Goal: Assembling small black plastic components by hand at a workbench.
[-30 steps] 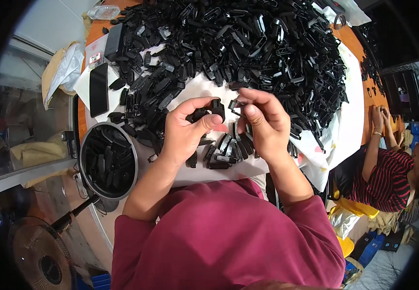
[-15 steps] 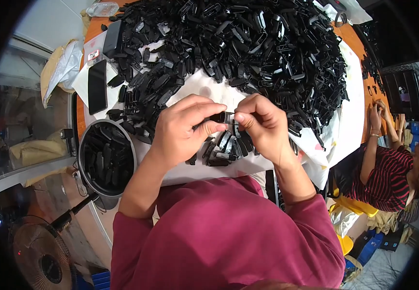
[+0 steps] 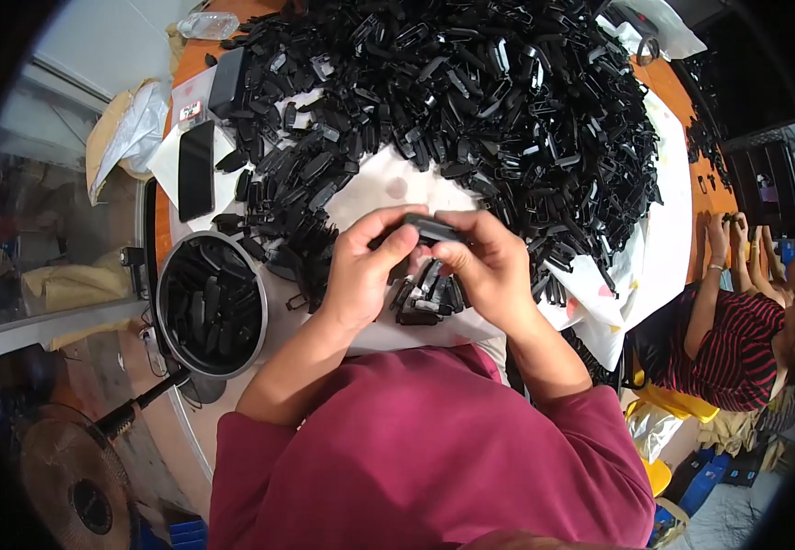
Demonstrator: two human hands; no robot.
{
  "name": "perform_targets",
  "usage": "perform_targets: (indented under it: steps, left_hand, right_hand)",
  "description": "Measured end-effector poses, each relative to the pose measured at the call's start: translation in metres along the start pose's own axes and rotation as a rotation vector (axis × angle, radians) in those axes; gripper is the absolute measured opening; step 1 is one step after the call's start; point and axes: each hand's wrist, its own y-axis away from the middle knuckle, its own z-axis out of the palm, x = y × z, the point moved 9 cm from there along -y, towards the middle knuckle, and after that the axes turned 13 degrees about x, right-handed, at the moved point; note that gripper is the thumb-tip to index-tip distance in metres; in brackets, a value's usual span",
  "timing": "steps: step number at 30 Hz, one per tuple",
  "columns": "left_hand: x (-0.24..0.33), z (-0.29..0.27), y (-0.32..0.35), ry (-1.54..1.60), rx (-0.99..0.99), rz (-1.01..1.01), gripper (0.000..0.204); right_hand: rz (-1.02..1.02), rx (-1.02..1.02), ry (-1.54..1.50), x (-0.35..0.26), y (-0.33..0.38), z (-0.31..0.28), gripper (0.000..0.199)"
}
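A small, dark, elongated plastic piece (image 3: 434,228) is pinched between my two hands, above the white cover (image 3: 395,174) of the table. My left hand (image 3: 361,266) grips its left end, thumb on the near side. The thumb and bent fingers of my right hand (image 3: 495,269) close on the right end. Just below my hands lies a small cluster of black and shiny pieces (image 3: 427,302), partly hidden by the fingers. A large heap of similar black plastic pieces (image 3: 480,101) spreads over the far side of the table.
At my left stands a round bucket (image 3: 263,316) holding black pieces. Beyond it lie a dark phone (image 3: 197,171) and a plastic bottle (image 3: 208,26). A fan (image 3: 90,504) is at lower left. To the right, a person in a striped shirt (image 3: 736,344) works at the table.
My hands have come closer together and turned the piece, so its long dark side now shows. Before, they held it at its ends with a thin gap between the fingers.
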Motion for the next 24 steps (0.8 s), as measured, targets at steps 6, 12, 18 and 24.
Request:
perform_targets:
  steps: [6,12,18,24]
  left_hand:
    - [0.052,-0.054,0.028,-0.625,0.194,0.323,0.022]
    - [0.152,-0.127,0.077,-1.779,0.806,0.863,0.021]
    - [0.138,-0.111,0.066,-1.916,0.81,0.984,0.033]
    - [0.078,-0.046,-0.009,-1.939,0.47,0.846,0.017]
  right_hand:
    - [-0.33,-0.132,0.504,-0.007,-0.016,0.007,0.025]
    - [-0.789,0.273,1.634,-0.01,-0.094,-0.061,0.027]
    - [-0.873,0.176,1.732,0.007,-0.106,-0.055,0.006]
    - [-0.856,0.102,1.778,0.014,-0.107,-0.047,0.009]
